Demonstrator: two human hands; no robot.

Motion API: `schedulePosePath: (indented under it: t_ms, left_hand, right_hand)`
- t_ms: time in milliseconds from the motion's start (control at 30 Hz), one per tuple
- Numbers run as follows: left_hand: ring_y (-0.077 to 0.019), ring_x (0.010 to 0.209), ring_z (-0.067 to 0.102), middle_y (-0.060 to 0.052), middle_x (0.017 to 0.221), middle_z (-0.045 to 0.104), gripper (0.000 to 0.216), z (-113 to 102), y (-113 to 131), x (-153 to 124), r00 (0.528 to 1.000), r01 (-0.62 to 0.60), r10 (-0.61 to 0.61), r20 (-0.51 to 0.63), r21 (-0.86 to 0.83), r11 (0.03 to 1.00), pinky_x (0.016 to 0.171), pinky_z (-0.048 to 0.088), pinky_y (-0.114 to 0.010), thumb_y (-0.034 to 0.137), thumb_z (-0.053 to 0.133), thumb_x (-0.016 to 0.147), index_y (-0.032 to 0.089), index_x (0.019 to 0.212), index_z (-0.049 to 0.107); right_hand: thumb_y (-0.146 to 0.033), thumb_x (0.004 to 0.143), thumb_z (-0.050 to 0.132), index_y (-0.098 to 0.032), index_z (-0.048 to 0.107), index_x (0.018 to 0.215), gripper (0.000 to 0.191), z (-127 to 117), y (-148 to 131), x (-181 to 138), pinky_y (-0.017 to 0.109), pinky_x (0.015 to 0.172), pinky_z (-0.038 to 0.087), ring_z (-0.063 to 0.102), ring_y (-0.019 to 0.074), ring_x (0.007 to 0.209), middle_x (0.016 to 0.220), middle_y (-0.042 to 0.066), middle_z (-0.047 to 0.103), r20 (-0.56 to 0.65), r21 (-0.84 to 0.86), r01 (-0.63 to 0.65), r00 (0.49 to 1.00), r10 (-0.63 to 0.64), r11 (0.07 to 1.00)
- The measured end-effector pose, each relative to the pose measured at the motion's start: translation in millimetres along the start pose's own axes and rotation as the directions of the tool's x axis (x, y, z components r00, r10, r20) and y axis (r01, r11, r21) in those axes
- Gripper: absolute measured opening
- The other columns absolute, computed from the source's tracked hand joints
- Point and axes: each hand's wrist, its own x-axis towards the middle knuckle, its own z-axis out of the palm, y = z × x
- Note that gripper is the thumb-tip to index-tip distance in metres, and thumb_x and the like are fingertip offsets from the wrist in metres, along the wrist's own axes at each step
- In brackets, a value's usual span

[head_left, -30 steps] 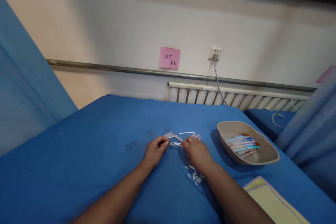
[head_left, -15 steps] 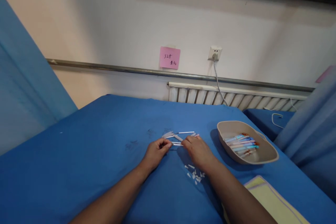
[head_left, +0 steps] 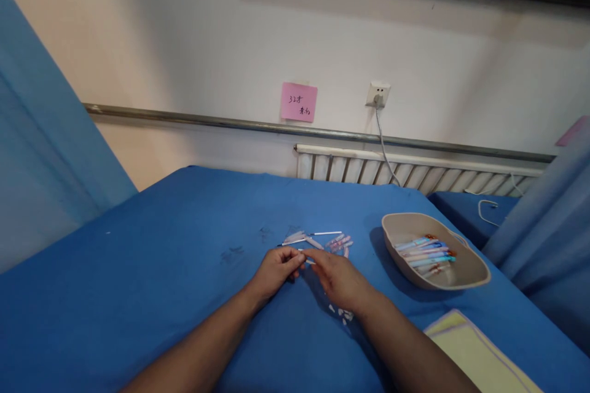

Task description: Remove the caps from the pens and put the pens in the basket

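My left hand (head_left: 275, 270) is closed, thumb against fingers, around thin white sticks that look like pen refills (head_left: 310, 261). The fingertips of my right hand (head_left: 342, 279) meet the left ones and pinch at the same refills, which are mostly hidden by the fingers. Just beyond lie two loose refills, one white with a dark end (head_left: 327, 233). Pale pinkish pen barrels (head_left: 295, 236) rest beside them, and further pink, clear pen parts (head_left: 338, 242) lie behind my right hand. Small white tips (head_left: 343, 314) are scattered under my right wrist, partly covered.
A beige basket (head_left: 436, 282) holding several pens (head_left: 426, 252) stands on the right of the blue-covered table (head_left: 184, 295). A yellow cloth (head_left: 470, 344) lies near my right forearm. Behind are a wall rail, a radiator (head_left: 350, 166) and a socket with a cable. Blue curtains hang at both sides.
My right hand has moved left against my left fingertips, closing the gap where the refills showed. The pink pen parts behind it are now uncovered, while more white tips are hidden.
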Motion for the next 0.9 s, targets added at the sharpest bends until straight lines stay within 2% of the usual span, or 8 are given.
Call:
schedulePosePath:
  t_ms: [200,300,400,500,600,700,800,900]
  left_hand:
    - [-0.0080,0.047,0.045,0.004,0.053,0.053,0.031,3,-7,0,0.998,-0.013,0.015,0.059,-0.027,1.000,0.048,0.035,-0.020,0.041,0.070,0.063,0.012,0.072,0.062]
    - [-0.0083,0.049,0.047,0.003,0.059,0.056,0.030,4,-9,1,0.997,-0.022,0.025,0.068,-0.049,0.999,0.050,0.037,-0.020,0.037,0.071,0.062,0.013,0.077,0.062]
    - [-0.0101,0.052,0.051,0.002,0.064,0.058,0.030,-5,-7,3,0.995,-0.064,0.065,-0.075,0.015,0.998,0.051,0.040,-0.021,0.035,0.066,0.066,0.014,0.087,0.062]
    - [-0.0147,0.062,0.056,-0.001,0.072,0.062,0.029,-24,-6,9,0.937,-0.104,0.172,-0.303,0.226,0.968,0.057,0.043,-0.024,0.036,0.059,0.071,0.015,0.090,0.063]
    - [-0.0189,0.075,0.060,-0.003,0.082,0.066,0.026,-42,-7,15,0.894,-0.084,0.245,-0.376,0.398,0.914,0.068,0.046,-0.028,0.036,0.055,0.073,0.018,0.089,0.065]
    - [-0.0196,0.078,0.060,-0.003,0.084,0.066,0.023,-47,-9,16,0.916,-0.100,0.279,-0.288,0.509,0.855,0.073,0.045,-0.029,0.034,0.053,0.077,0.019,0.088,0.066]
    - [-0.0204,0.084,0.058,-0.004,0.087,0.065,0.020,-40,-9,13,0.939,-0.183,0.326,-0.109,0.646,0.741,0.079,0.043,-0.031,0.029,0.053,0.079,0.021,0.090,0.067]
    - [-0.0223,0.092,0.055,-0.005,0.095,0.064,0.020,-31,-6,8,0.936,-0.257,0.351,0.030,0.740,0.622,0.084,0.039,-0.034,0.024,0.057,0.077,0.022,0.096,0.066]
  right_hand:
    - [-0.011,0.087,0.039,-0.026,0.048,0.124,0.040,13,4,1,0.030,0.089,0.045,0.058,0.0145,0.103,0.114,0.003,0.062,-0.125,0.103,0.052,0.991,-0.039,0.993]
    - [-0.013,0.088,0.040,-0.024,0.053,0.118,0.035,13,8,1,0.029,0.086,0.046,0.060,0.0152,0.099,0.109,0.004,0.064,-0.158,0.085,-0.011,0.987,0.024,0.996]
    - [-0.015,0.087,0.040,-0.022,0.056,0.114,0.032,9,17,1,0.030,0.085,0.046,0.060,0.0165,0.097,0.107,0.005,0.065,-0.205,0.026,-0.143,0.968,0.145,0.989]
    - [-0.016,0.086,0.041,-0.021,0.058,0.112,0.032,5,26,0,0.029,0.080,0.046,0.062,0.0169,0.090,0.099,0.005,0.067,-0.222,-0.015,-0.278,0.938,0.268,0.960]
    - [-0.017,0.086,0.042,-0.023,0.060,0.110,0.031,4,32,0,0.027,0.076,0.046,0.062,0.0168,0.086,0.095,0.004,0.068,-0.192,-0.064,-0.358,0.920,0.341,0.931]
    - [-0.016,0.086,0.042,-0.024,0.059,0.111,0.031,4,33,0,0.026,0.077,0.044,0.062,0.0168,0.089,0.098,0.003,0.068,-0.142,-0.118,-0.378,0.922,0.361,0.918]
    - [-0.016,0.086,0.043,-0.025,0.059,0.112,0.032,4,33,0,0.026,0.079,0.043,0.061,0.0171,0.093,0.102,0.003,0.067,-0.087,-0.164,-0.391,0.920,0.382,0.906]
    - [-0.016,0.086,0.042,-0.025,0.058,0.112,0.032,3,31,-1,0.026,0.079,0.042,0.061,0.0175,0.093,0.103,0.003,0.067,-0.064,-0.196,-0.384,0.923,0.379,0.902]
